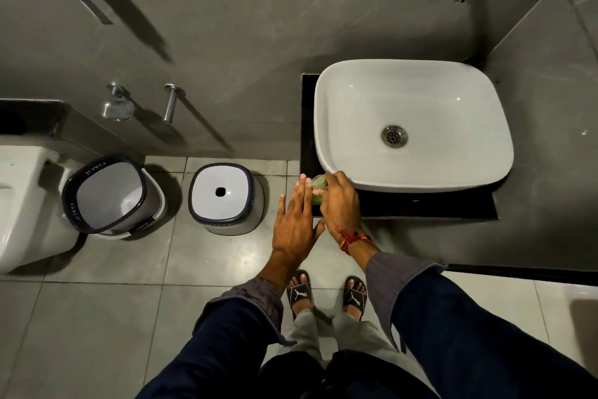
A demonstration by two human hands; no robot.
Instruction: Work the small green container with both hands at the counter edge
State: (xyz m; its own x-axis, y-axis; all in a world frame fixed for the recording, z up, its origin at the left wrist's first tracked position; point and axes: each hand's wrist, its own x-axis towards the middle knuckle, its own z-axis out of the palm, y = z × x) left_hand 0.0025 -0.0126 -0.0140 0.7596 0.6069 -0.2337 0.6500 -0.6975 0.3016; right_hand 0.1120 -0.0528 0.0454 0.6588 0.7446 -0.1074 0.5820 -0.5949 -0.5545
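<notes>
at the near-left corner of the black bench (420,204), below the white basin (414,123), the right hand (339,201) curls round a small green bottle (317,186), roughly upright. the left hand (296,220), fingers straight, lies just left of it, touching or nearly so.

Grey tiled walls (259,43), grey floor tiles (97,317); white basin (356,101) on black surface (420,208); 2 white bins; toilet (19,204) left.

Bathroom, white basin (339,107), probably toilet (19,204), tiles
</notes>
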